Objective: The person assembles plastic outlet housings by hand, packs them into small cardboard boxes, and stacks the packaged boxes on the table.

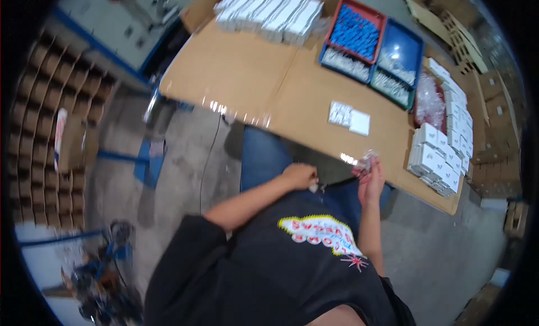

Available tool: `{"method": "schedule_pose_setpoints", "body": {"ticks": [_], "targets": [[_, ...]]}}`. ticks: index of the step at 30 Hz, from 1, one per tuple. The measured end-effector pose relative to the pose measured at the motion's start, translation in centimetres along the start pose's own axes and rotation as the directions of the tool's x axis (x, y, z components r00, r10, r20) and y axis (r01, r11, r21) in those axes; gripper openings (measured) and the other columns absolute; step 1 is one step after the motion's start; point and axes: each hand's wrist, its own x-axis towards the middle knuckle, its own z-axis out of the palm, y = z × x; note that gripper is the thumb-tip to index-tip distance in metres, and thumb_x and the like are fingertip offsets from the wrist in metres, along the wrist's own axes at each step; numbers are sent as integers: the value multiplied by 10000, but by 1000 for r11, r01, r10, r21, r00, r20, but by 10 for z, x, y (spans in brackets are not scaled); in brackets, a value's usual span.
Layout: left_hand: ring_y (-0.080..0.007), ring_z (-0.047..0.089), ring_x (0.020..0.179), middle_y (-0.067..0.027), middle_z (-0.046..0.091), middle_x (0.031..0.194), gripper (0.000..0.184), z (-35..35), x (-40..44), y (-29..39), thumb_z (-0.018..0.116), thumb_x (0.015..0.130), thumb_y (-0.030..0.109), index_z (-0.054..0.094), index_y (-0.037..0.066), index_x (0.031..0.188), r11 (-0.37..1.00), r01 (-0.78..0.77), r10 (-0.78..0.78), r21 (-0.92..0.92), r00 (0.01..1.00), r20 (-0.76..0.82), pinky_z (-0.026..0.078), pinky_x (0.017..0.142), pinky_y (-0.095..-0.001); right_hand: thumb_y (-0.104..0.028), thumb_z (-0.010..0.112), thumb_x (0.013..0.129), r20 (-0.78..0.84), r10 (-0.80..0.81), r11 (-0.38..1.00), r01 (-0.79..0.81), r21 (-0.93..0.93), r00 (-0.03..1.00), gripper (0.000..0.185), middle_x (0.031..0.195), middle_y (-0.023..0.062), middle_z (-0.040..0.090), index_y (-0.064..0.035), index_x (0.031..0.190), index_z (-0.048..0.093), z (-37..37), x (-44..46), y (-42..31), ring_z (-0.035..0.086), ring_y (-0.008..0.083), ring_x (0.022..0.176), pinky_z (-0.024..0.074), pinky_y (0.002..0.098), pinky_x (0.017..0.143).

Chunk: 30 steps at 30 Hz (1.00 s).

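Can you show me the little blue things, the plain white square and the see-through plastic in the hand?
Blue pieces (353,34): head view, middle of the pile in the red tray (365,7).
White square (360,124): head view, middle of its top face.
Clear plastic (368,157): head view, crinkled part above the right hand (371,185).

clear bag (368,159) | crumpled, in right hand (371,180) | pale piece (313,188) | at left hand (300,176)

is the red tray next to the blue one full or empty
Full, or nearly: blue pieces cover the floor of the red tray.
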Motion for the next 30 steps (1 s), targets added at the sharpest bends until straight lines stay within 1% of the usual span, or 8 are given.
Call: {"method": "schedule_pose_setpoints", "body": {"ticks": [6,10,16,18,20,22,24,30], "targets": [[-321,729,925,-101,766,970,290,-1,-7,9,668,918,374,733,121,1043,999,4,-6,32,998,67,568,783,-464,-224,555,1073,-186,-49,998,42,-41,981,227,1050,129,703,-55,1221,587,-56,-28,-14,704,216,776,577,336,657],[-317,733,924,-91,771,973,269,-1,-8,8,663,907,354,744,124,1021,999,6,-8,45,999,46,571,781,-455,-213,562,1068,-208,-69,997,60,-48,976,322,1140,136,702,-15,1322,563,-87,-28,-17,672,189,881,561,302,778],[-325,715,1034,-143,761,1033,380,28,26,-3,674,878,402,757,127,1127,955,13,-110,296,943,314,537,911,-477,-97,594,1029,-210,-128,991,116,-67,969,388,1224,157,673,14,1396,531,-91,-2,-21,669,198,947,554,323,857],[-347,689,1111,-207,741,1118,495,51,43,-3,704,845,490,773,68,1095,937,44,-57,346,998,29,434,1040,-531,-79,612,1015,-176,-157,987,148,-61,972,390,1188,148,678,19,1385,537,-90,20,-28,671,198,944,556,327,858],[-353,677,1143,-251,702,1213,618,67,63,-14,696,842,561,743,44,1176,952,12,-47,306,993,106,458,1037,-524,-59,645,993,-116,-155,987,148,-67,981,388,1122,129,684,29,1358,549,-85,43,-38,675,197,932,562,334,856],[-376,709,1004,-236,740,1071,587,76,92,-27,660,894,549,750,3,1092,992,-51,-8,116,888,460,538,901,-465,-57,660,984,-125,-193,980,185,-72,973,383,1092,119,685,34,1341,556,-69,70,-52,678,196,924,564,337,853],[-384,705,987,-240,736,1088,610,62,82,-15,643,911,554,739,-24,1081,997,-77,80,-30,828,555,539,868,-457,-51,673,974,-98,-166,983,158,-89,981,357,1086,112,684,42,1303,568,-55,93,-66,683,196,907,570,335,837],[-388,708,1000,-221,736,1116,395,102,91,-46,636,839,305,747,74,1140,988,-146,138,-48,699,701,535,887,-474,-50,669,974,-153,-141,977,113,-183,978,313,1052,134,683,51,1258,585,-46,196,-89,695,206,888,582,318,805]]}}
